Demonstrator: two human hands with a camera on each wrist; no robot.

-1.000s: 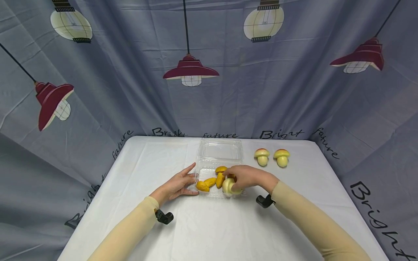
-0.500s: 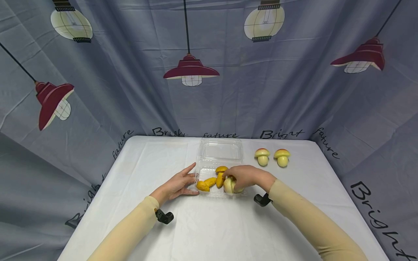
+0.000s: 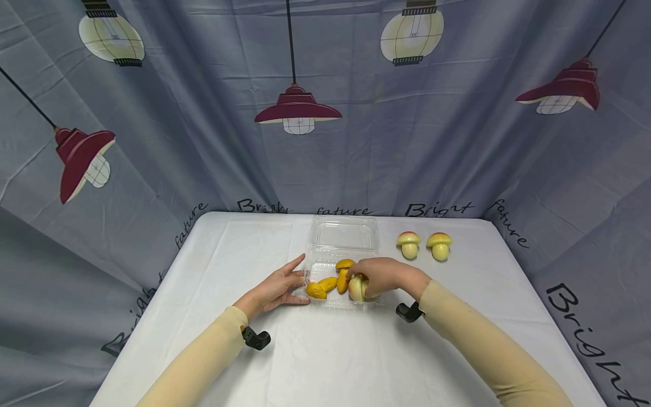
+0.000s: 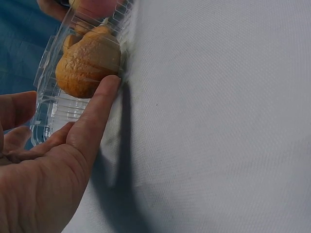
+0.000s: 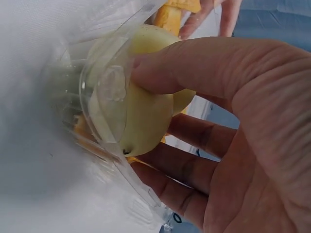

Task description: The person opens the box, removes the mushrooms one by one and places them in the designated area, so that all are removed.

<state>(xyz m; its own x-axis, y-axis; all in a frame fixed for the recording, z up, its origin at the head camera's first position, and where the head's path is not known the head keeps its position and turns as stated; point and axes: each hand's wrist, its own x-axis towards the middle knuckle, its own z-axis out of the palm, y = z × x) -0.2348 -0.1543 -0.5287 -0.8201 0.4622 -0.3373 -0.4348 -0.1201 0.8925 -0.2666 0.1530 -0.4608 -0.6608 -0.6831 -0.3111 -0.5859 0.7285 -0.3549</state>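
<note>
A clear plastic clamshell box [image 3: 317, 270] lies open at mid-table. My left hand [image 3: 274, 289] touches its left side with fingers and thumb spread. In the left wrist view the thumb lies along the wall beside an orange mushroom [image 4: 90, 63]. My right hand [image 3: 387, 275] holds a pale yellow-green mushroom [image 5: 148, 116] at the box's right side, thumb on one side and fingers on the other. Another orange mushroom [image 3: 343, 281] with a capped top lies in the box left of it. The right hand hides part of the box's contents.
Two toy-like yellow-green mushrooms [image 3: 439, 246] with reddish caps lie at the table's back right. The box's clear lid [image 3: 343, 234] is folded back toward the far edge. A grey printed curtain [image 3: 325, 164] hangs behind the white-covered table [image 3: 330, 362].
The pale mushroom has turned slightly in my right hand and shifted a little right, showing its reddish side. My right wrist has drawn slightly left. The left hand stays put.
</note>
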